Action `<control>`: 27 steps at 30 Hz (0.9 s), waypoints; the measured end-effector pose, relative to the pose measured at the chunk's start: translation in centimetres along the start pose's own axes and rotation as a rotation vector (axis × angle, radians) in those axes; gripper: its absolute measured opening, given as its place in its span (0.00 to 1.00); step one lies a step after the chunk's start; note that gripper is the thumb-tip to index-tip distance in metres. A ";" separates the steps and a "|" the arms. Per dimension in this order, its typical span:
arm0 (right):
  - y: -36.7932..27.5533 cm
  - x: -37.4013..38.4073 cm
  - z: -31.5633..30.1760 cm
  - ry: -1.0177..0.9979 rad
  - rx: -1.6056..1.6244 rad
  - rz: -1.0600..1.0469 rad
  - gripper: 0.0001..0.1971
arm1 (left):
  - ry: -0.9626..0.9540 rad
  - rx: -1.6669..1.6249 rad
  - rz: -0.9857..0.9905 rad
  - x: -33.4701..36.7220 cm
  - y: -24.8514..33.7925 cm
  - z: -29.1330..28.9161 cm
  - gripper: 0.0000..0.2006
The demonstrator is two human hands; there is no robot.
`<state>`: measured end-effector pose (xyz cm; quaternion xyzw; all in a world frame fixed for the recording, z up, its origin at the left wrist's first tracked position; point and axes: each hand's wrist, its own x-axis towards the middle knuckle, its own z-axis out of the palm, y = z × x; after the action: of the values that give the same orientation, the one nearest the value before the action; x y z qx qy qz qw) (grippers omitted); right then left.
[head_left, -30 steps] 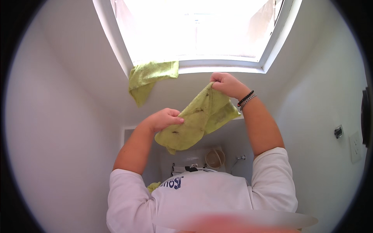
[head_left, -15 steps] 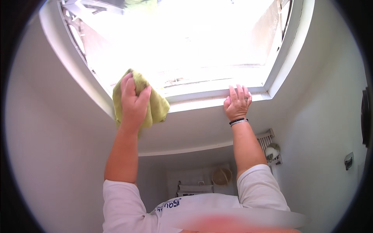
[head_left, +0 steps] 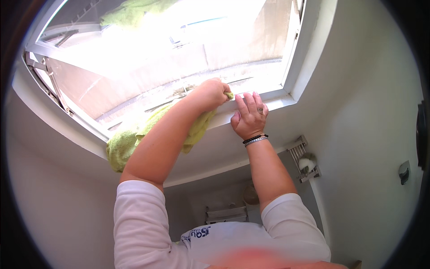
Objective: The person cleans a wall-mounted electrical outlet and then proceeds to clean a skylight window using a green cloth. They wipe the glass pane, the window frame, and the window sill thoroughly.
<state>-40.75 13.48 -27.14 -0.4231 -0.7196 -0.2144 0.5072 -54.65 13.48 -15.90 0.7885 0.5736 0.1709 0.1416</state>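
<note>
A yellow-green cloth [head_left: 154, 127] is bunched in my left hand [head_left: 208, 95], whose fingers curl round it at the lower window frame [head_left: 268, 95]. The rest of the cloth drapes along the sill to the left, partly behind my left forearm. Just right of that hand, my right hand [head_left: 250, 117] rests on the sill [head_left: 283, 103] with its fingers stretched over the edge. It wears a ring, and a dark and a silvery bracelet circle its wrist. No object shows in it.
Above, the window pane [head_left: 76, 31] is tilted open on metal stay arms [head_left: 58, 87]; a green patch [head_left: 134, 12] shows on it, perhaps a reflection. Below hang a metal rack [head_left: 304, 159] and another slatted rack [head_left: 226, 215]. A metal fitting [head_left: 404, 172] juts from the right wall.
My left hand has swept right along the lower frame with the cloth, and is now close to my right hand. The view has shifted, showing more of the left window side.
</note>
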 end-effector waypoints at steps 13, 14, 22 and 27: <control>8.0 3.7 -1.5 0.145 -0.044 0.114 0.21 | -0.206 0.277 -0.101 5.2 3.2 1.2 0.11; 7.9 3.2 -1.6 0.151 -0.036 0.135 0.21 | -0.195 0.249 -0.110 5.7 3.5 1.6 0.12; 7.8 2.9 -1.7 0.201 0.052 0.130 0.20 | -0.154 0.197 -0.085 9.9 7.3 4.1 0.13; 8.2 2.8 -0.9 0.217 0.052 0.131 0.19 | -0.140 0.244 -0.072 11.1 8.3 4.5 0.14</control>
<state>-33.81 18.45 -25.23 -0.4301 -0.6366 -0.2067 0.6059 -42.46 21.47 -15.34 0.7887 0.6068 0.0394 0.0904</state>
